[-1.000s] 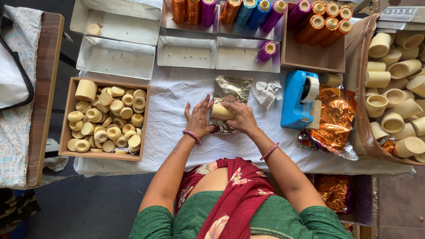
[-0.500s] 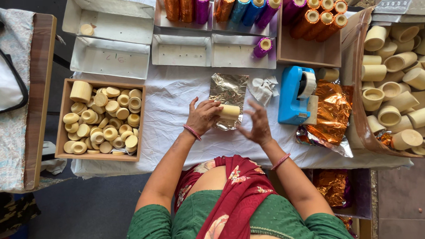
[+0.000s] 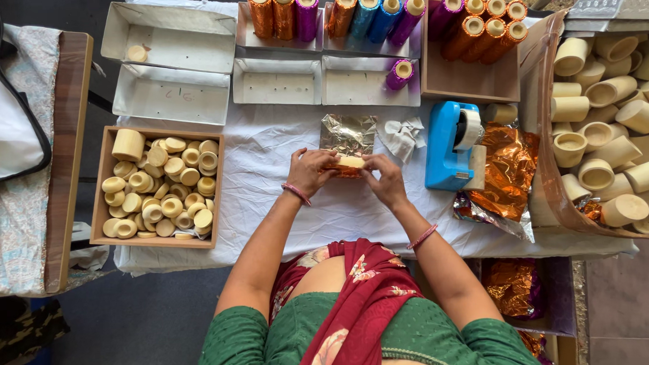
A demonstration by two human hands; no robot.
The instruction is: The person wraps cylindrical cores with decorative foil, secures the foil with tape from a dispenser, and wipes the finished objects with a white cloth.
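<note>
Cream-coloured cylinder (image 3: pixel 351 161) sits at the centre of the frame, lying on its side just above the white cloth of the worktop (image 3: pixel 282 213), gripped at both ends. Left hand (image 3: pixel 311 171) curls its fingers round the cylinder's left end, where a strip of orange foil shows beneath it. Right hand (image 3: pixel 386 179) pinches the right end between thumb and fingertips. Both wrists carry pink bangles.

Directly above the hands lies a crumpled silver foil sheet (image 3: pixel 349 133), with a small white scrap (image 3: pixel 403 135) just beside it to the right. Right of centre stands a blue tape dispenser (image 3: pixel 449 146), touching a heap of orange foil (image 3: pixel 509 170). A wooden tray (image 3: pixel 108 211) at left holds many short cream caps (packed loosely, no order discernible). At the right edge a box (image 3: pixel 540 124) is filled with larger cream cups. Along the top of the frame, white trays (image 3: pixel 170 94) lie open, and wrapped cylinders in orange, purple and blue (image 3: pixel 365 12) are lined up in further trays.
</note>
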